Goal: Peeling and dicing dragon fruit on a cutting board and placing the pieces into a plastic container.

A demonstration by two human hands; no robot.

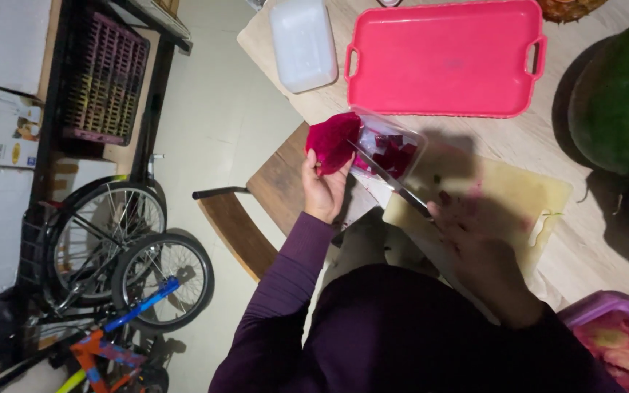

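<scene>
The person's left hand (323,191) cups a deep magenta, hollowed piece of dragon fruit skin (333,140), its fingers curled around the underside, and holds it at the near left corner of the pale wooden table (598,233), tilted against the rim of a small clear plastic tub (393,149) that already holds dark red fruit cubes. The right hand (478,251) is wrapped tight around the handle of a long steel kitchen knife (391,180), whose blade runs from the hand up to the skin's inner face. By the look of it, the step in hand is scraping the last flesh out of the skin into the tub; the next move would call for a careful draw of the blade away from the cupping palm.

The tub sits at the far left corner of a pale yellow plastic cutting board (507,200) stained pink. Beyond it lie an empty pink plastic tray (445,58) with handles and a white lidded box (303,44). A large green watermelon (620,102) fills the right edge. Below the table, a wooden chair (256,218) and bicycles (121,255) stand on the light floor.
</scene>
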